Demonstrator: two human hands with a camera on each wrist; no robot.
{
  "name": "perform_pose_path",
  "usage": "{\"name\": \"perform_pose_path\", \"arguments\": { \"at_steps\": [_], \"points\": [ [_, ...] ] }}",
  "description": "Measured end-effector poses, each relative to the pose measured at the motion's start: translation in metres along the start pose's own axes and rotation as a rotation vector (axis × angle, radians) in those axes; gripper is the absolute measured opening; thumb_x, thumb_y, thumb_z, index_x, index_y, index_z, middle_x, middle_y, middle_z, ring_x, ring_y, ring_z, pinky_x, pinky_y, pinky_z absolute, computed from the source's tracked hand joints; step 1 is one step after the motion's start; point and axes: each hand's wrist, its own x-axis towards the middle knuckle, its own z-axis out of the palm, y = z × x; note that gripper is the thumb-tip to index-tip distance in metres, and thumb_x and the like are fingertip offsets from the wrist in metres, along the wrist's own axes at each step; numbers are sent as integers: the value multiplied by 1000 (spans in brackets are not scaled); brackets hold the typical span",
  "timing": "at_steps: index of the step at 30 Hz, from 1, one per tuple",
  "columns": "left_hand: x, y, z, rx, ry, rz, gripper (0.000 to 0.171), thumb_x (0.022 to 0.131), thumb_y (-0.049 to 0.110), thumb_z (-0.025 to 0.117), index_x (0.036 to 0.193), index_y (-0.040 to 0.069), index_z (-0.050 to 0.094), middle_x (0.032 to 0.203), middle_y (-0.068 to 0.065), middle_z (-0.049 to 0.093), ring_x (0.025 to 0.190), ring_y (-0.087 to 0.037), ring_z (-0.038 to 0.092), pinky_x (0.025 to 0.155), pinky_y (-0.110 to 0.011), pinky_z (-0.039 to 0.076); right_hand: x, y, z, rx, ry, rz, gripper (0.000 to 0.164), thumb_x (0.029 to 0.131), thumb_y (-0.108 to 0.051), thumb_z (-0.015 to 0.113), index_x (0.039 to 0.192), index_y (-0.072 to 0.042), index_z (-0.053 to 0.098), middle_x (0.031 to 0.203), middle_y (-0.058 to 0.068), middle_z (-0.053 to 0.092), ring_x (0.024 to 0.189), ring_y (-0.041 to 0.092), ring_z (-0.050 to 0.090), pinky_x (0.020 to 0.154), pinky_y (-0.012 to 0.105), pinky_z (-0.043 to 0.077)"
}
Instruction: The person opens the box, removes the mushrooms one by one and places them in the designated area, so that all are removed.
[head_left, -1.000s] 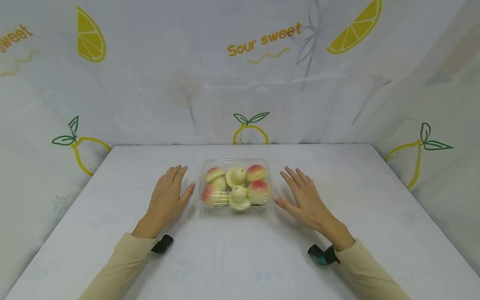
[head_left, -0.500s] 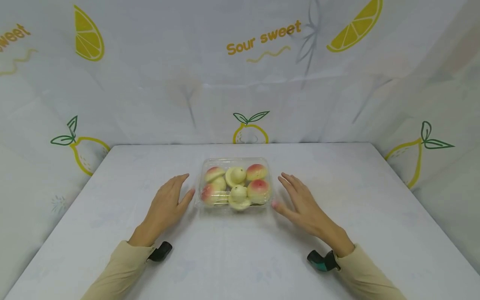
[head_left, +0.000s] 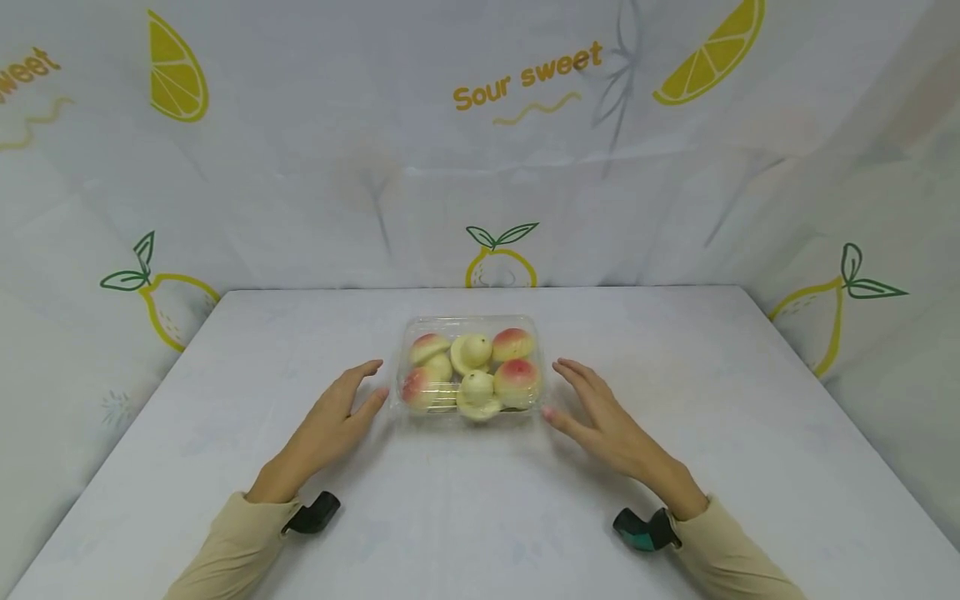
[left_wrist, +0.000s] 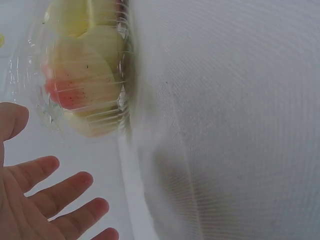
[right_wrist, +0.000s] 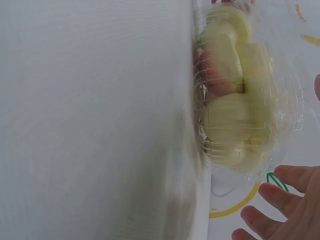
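A clear plastic clamshell box (head_left: 474, 322) sits on the white-covered table, lid down. Inside are several peach-like halves (head_left: 517, 377), pale yellow with a red blush, some with a small round ball on them. My left hand (head_left: 327, 427) is held at the box's left side, fingers spread and bent a little inward. On the other side is my right hand (head_left: 609, 427), its thumb close to the near right corner. Both wrist views show relaxed fingers (left_wrist: 65, 192) with a gap to the box wall (right_wrist: 287, 112). Neither hand holds anything.
White cloth (head_left: 480, 517) covers the table. A white curtain (head_left: 300, 167) with printed lemons and lettering hangs behind it and along both sides. Black wrist-worn devices (head_left: 315, 512) stick out at the beige sleeves (head_left: 236, 542).
My fingers have come lower and drawn in a little toward the box's sides. Both wrists have shifted slightly toward my body. The box stays where it was.
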Motion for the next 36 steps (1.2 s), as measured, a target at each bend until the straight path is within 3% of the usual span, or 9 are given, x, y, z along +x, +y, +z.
{"name": "perform_pose_path", "arguments": {
  "at_steps": [7, 12, 20, 28, 36],
  "points": [
    [-2, 1, -1, -99, -64, -16, 57, 105, 43, 45, 151, 9, 38, 148, -18, 49, 142, -40, 40, 111, -62, 36, 0, 1, 3, 77, -1, -14, 66, 99, -39, 59, 152, -8, 35, 148, 13, 48, 137, 36, 45, 109, 63, 37],
    [-3, 0, 2, -145, -114, -10, 57, 104, 43, 47, 151, 12, 38, 145, -15, 54, 139, -37, 45, 111, -61, 36, 2, 4, 6, 107, -15, -11, 64, 99, -36, 59, 152, -8, 36, 142, 18, 55, 131, 39, 51, 106, 61, 41],
    [-2, 1, 5, -182, -133, -13, 55, 104, 37, 50, 150, 11, 37, 137, -19, 59, 126, -36, 58, 106, -53, 45, 2, 3, 7, 117, -21, 38, 67, 96, -39, 64, 151, -11, 38, 138, 16, 58, 129, 38, 52, 103, 58, 46],
    [-3, 3, 3, -177, -113, 13, 51, 104, 32, 51, 148, 8, 40, 129, -20, 64, 114, -33, 65, 99, -51, 51, 9, 4, 9, 157, 19, 6, 63, 93, -30, 69, 146, -7, 44, 127, 15, 64, 120, 32, 60, 103, 53, 47],
    [3, -1, 3, -378, -151, 64, 50, 102, 16, 55, 144, -5, 37, 110, -24, 66, 88, -26, 70, 71, -34, 59, 11, 11, 9, 255, 22, 2, 52, 91, -23, 73, 135, -7, 51, 118, 12, 65, 110, 27, 64, 98, 48, 52]
  ]
}}
